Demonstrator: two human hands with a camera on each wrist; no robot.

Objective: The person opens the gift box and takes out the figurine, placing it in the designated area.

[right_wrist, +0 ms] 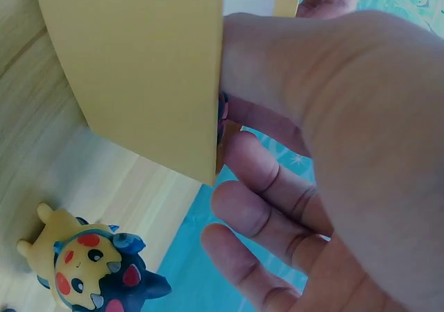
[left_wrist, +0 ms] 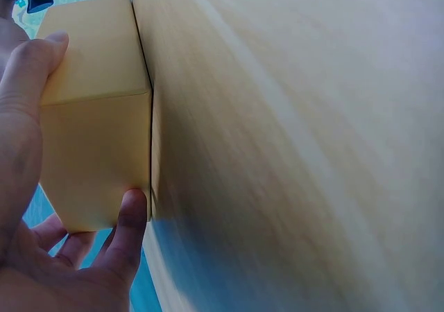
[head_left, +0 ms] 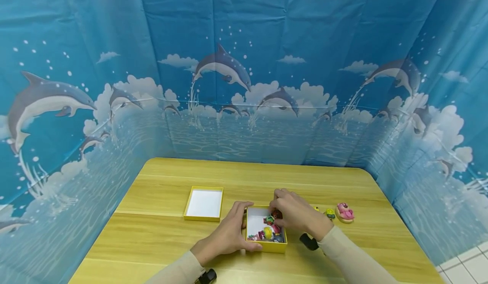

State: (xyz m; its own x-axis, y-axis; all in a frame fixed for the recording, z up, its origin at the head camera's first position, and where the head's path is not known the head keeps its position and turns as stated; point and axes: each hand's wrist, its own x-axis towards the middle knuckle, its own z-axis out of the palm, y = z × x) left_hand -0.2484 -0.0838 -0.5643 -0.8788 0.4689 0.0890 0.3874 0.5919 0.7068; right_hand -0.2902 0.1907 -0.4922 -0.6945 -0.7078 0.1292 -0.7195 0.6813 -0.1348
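A small yellow box (head_left: 273, 247) with a white inside sits on the table, with several small toy figures (head_left: 268, 232) in its right and front parts. My left hand (head_left: 228, 235) grips the box at its left side, thumb at the near corner; the left wrist view shows the thumb and fingertips on the box walls (left_wrist: 97, 152). Reaching over the right rim, my right hand (head_left: 299, 214) has its thumb and index finger inside, pinching a brown-and-green toy figure (head_left: 271, 218). In the right wrist view the box wall (right_wrist: 139, 69) hides most of that figure.
The white-lined yellow lid (head_left: 204, 202) lies left of the box. To the right stand a pink bear figure (head_left: 345, 212) and a yellow-green figure (head_left: 329, 213). A yellow figure with a dark-blue side (right_wrist: 80, 263) is beside the box. Behind the table (head_left: 152, 233) hangs a dolphin-print curtain (head_left: 244, 131).
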